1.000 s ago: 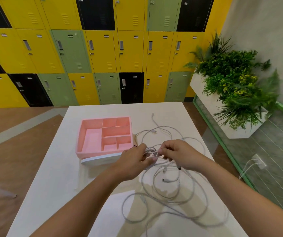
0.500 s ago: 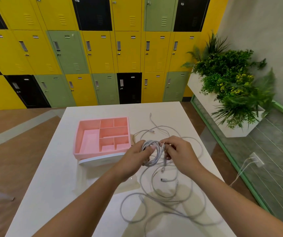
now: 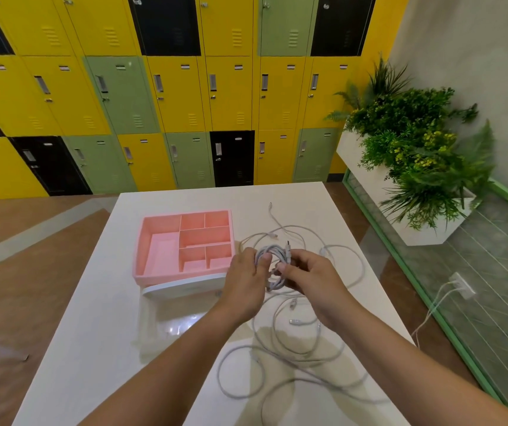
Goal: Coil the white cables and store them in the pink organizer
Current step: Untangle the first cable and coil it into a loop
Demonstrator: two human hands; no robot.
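Yellow, green and black metal lockers point(image 3: 185, 103) fill the back wall; a planter point(image 3: 415, 149) of leafy greens stands at two o'clock; in front is a glossy white table point(image 3: 99, 318).

The organizer point(image 3: 141, 250), matte pink plastic with thin dividers, sits at ten o'clock from the hands, just beside them; its one big compartment runs twelve to six along the left side, with five small ones on the right, all bare; a white slab point(image 3: 182, 287) shows under its near edge.

The left hand point(image 3: 243, 278) curls round a small coil point(image 3: 269, 252) of thin, smooth white cord, thumb on top; the right hand point(image 3: 311, 275) pinches the same coil from three o'clock, seemingly tucking an end. The coil is a flattish oval, held above the table, long axis roughly twelve to six.

The left hand is nearer the organizer, so it looks the natural one to carry the coil across; the oval should fit the big compartment lengthwise.

The other cables point(image 3: 296, 321) sprawl in slack, springy loops from twelve to six o'clock, plugs showing here and there.
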